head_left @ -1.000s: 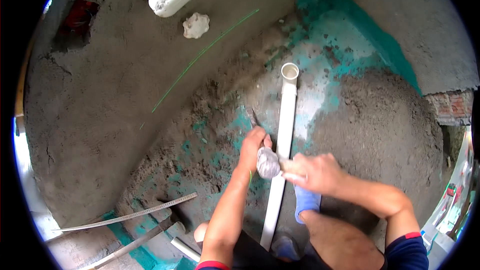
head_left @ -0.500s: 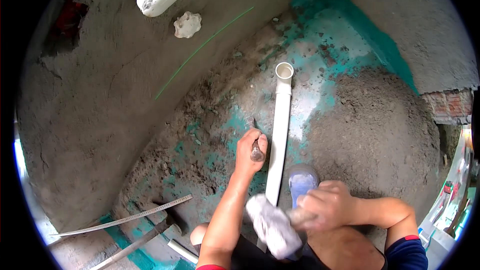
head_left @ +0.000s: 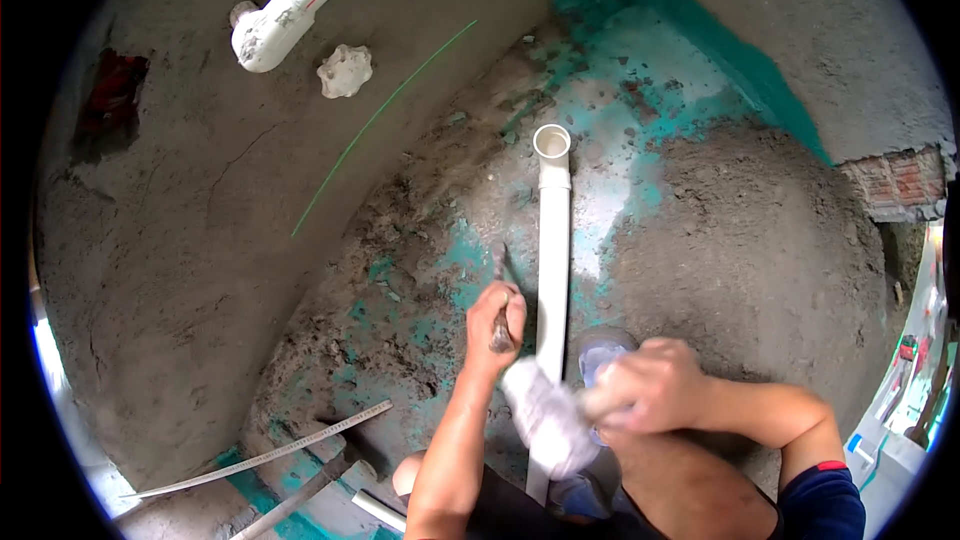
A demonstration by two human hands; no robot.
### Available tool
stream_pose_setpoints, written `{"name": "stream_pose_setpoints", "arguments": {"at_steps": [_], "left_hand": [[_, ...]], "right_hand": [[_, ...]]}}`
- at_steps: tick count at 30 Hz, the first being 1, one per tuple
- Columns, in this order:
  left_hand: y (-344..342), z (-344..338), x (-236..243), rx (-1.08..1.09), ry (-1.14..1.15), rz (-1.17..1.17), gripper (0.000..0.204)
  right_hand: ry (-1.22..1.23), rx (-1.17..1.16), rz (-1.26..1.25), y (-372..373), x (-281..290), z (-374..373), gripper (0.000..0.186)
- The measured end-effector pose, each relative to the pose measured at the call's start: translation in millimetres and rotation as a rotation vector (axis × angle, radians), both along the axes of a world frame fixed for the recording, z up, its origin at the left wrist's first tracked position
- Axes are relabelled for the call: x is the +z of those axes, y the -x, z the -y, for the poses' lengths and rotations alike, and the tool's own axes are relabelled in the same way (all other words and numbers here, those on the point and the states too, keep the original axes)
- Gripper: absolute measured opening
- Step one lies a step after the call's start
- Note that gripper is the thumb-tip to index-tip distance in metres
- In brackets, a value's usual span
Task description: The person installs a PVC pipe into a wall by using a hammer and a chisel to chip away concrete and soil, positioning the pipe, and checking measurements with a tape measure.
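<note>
My left hand (head_left: 493, 325) is wrapped round a metal chisel (head_left: 499, 262), whose blade points away from me at the dirty, green-patched floor (head_left: 462, 243), left of a white pipe. The chisel's brown butt end sticks out of my fist toward me. In my right hand (head_left: 655, 385) is the short handle of a hammer with a bulky whitish head (head_left: 551, 418), smeared by motion. That head hangs over the near end of the white pipe (head_left: 552, 280), a little short of the chisel's butt. An upturned elbow (head_left: 552, 143) forms the pipe's far end.
A mound of grey sand or mortar (head_left: 745, 240) lies on the right. The cement wall (head_left: 200, 210) at left carries another white pipe (head_left: 300, 12) and a white knob (head_left: 345, 71). A marked strip (head_left: 290, 448) and a long-handled tool (head_left: 305, 493) lie at lower left.
The hammer head has come slightly up and nearer to the chisel's butt. My left hand stays on the chisel, now held a little more upright in the picture. The view has shifted slightly.
</note>
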State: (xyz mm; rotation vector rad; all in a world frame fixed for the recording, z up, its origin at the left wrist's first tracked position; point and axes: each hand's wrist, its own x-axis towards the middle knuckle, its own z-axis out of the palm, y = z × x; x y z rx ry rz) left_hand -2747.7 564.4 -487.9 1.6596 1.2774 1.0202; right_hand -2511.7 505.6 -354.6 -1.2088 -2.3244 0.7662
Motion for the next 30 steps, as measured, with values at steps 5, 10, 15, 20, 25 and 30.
{"name": "stream_pose_setpoints", "arguments": {"at_steps": [5,10,15,20,25,30], "left_hand": [[4.5,33.7,37.7,-0.011,0.098,0.023,0.018],[-41.6,33.3,58.0,-0.082,-0.092,-0.046,0.011],[-68.3,32.4,60.4,-0.417,-0.077,-0.141,0.035],[-67.2,38.7,21.5,-0.089,-0.043,-0.331,0.053],[-54.0,33.6,-34.1,0.150,0.299,-0.680,0.063],[-27.9,31.3,-35.8,0.148,0.483,-0.512,0.057]], "right_hand": [[0.516,-0.633,-0.047,-36.9,-39.0,-31.0,0.035],[0.223,-0.799,0.407,-101.9,-103.9,-67.6,0.048],[0.417,-0.401,-0.229,-36.7,-77.6,-38.8,0.040],[1.213,-0.778,-0.765,-18.3,-138.4,-16.4,0.038],[0.763,-0.839,-0.183,-17.8,-168.1,-23.0,0.035],[0.756,-0.827,-0.089,-34.0,-176.5,-20.7,0.034]]}}
